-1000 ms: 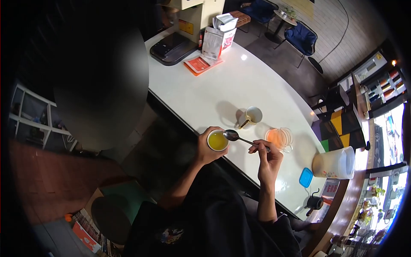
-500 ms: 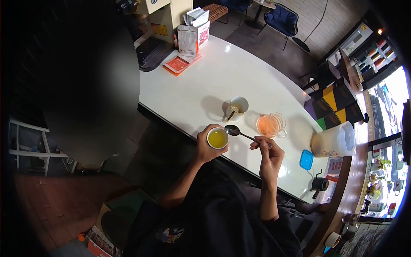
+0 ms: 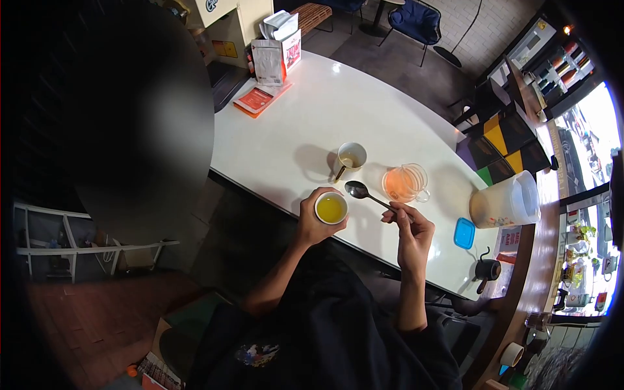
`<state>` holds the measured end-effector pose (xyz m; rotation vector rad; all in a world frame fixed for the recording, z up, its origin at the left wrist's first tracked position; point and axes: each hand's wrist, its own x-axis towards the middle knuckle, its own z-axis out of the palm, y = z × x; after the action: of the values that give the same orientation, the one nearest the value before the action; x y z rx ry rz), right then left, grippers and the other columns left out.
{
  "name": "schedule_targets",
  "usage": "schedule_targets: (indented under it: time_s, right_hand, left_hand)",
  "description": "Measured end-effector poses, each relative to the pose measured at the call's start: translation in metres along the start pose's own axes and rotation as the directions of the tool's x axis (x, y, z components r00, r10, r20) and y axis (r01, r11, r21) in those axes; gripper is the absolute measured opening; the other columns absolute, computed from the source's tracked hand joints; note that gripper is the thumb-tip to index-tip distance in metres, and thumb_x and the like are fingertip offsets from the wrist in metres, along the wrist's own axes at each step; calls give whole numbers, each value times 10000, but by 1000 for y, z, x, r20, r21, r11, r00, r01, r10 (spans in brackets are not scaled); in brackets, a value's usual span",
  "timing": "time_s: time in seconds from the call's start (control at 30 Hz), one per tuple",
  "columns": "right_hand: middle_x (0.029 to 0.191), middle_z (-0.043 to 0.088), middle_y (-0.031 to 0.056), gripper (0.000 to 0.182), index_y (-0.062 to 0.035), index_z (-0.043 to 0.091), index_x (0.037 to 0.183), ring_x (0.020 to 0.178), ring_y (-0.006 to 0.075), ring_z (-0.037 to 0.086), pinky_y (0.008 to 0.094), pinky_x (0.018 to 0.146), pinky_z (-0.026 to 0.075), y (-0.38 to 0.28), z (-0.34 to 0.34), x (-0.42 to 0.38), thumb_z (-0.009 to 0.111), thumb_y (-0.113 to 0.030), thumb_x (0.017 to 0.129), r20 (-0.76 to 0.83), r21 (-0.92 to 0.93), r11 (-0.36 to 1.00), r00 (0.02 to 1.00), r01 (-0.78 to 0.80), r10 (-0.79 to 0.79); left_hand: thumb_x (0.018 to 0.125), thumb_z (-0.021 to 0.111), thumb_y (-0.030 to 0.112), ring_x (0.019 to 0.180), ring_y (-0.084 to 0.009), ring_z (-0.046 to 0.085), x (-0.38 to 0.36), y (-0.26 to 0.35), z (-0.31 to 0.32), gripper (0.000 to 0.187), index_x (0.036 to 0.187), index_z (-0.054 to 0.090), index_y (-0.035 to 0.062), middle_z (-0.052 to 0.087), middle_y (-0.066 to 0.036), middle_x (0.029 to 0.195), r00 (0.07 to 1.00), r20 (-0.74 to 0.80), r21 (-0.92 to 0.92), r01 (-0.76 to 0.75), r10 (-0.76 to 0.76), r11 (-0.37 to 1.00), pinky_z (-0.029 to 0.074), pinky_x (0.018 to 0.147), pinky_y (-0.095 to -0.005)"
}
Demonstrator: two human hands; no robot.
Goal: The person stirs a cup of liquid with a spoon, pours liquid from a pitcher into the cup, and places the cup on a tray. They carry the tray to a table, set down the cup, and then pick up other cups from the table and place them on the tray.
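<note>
My left hand (image 3: 314, 221) is wrapped round a small white cup (image 3: 331, 208) of yellow-green liquid, held near the counter's front edge. Between thumb and fingers, my right hand (image 3: 413, 235) grips the handle of a dark spoon (image 3: 359, 190). The spoon's bowl is in the air just to the upper right of the cup, apart from it. Beyond it a white mug (image 3: 351, 156) stands on the counter, its handle towards me. A clear glass pitcher (image 3: 398, 184) with orange-pink liquid stands to the right of the mug.
On the white counter (image 3: 312, 110), a blue lid (image 3: 464, 233) lies beside a large translucent container (image 3: 504, 203). A black gooseneck kettle (image 3: 487, 269) is at the right end. Foil bags (image 3: 268, 62) and a red packet (image 3: 254, 100) are at the far left. A dark blurred shape covers the left.
The spoon's bowl has moved slightly up and right, away from the cup's rim. Both hands keep their grips. The whole view has shifted a little.
</note>
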<state>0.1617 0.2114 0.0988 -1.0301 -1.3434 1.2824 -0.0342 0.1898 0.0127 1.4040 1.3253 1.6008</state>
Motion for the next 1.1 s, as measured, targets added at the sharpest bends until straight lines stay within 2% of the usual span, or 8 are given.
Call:
schedule_targets:
  time_s: [0.2,0.27,0.43,0.5,0.73,0.87,1.0,1.1]
  right_hand:
    - [829,667,137,212,98,634,1041,781,182,631,299,780,496,3,-12,-9,552,-63,930,-8,20,997,997,-75,76]
    - [848,669,131,203,100,635,1038,798,180,636,296,800,495,2,-16,-14,549,-44,925,111,-95,994,992,-54,64]
    - [862,669,125,188,84,641,1039,844,182,642,293,802,500,0,-20,-20,530,-5,917,133,-219,973,990,70,-42]
    - [865,670,122,187,81,641,1038,849,181,644,283,798,500,2,-24,-20,521,8,915,232,-344,931,972,121,-40]
    - [873,673,123,195,89,638,1043,844,180,645,282,812,497,12,-32,-22,504,10,925,170,-323,944,986,62,-7]
    - [878,666,150,235,115,611,1068,813,194,634,318,806,502,24,-51,-17,532,-60,933,-70,30,993,991,-111,112]
    - [878,655,156,272,143,586,1083,780,196,617,314,787,488,27,-75,-5,542,-76,928,-213,240,968,968,-78,131]
    - [862,657,126,241,95,604,1071,753,167,617,282,752,500,36,-95,8,533,-99,946,-300,254,967,949,-16,94]
  left_hand:
    - [630,794,59,856,-128,610,-2,-5,11,427,995,577,12,642,-75,920,998,56,3,6,-6,1000,492,785,-293]
    - [630,796,63,854,-128,610,-2,-10,15,442,1007,569,13,640,-73,920,997,75,17,-21,19,1000,494,786,-295]
    - [625,801,68,840,-124,612,-3,-10,23,460,1015,562,13,640,-72,926,993,114,27,-42,38,999,496,781,-291]
    - [624,802,68,837,-123,613,-1,-10,25,464,1016,561,13,640,-73,929,991,129,26,-29,26,999,496,778,-289]
    - [635,797,57,822,-117,606,-1,-12,31,450,1017,564,15,634,-65,901,990,131,27,-50,46,998,493,764,-281]
    - [637,799,56,806,-116,600,-1,-8,33,432,1002,572,16,630,-57,872,991,128,23,-48,44,999,489,750,-278]
    - [637,800,56,803,-115,598,-4,-7,35,421,994,578,20,627,-55,868,988,152,1,-15,14,1000,488,748,-274]
    - [617,801,60,817,-158,634,-5,-7,35,449,1000,571,25,638,-84,912,981,196,16,14,-17,1000,508,755,-300]
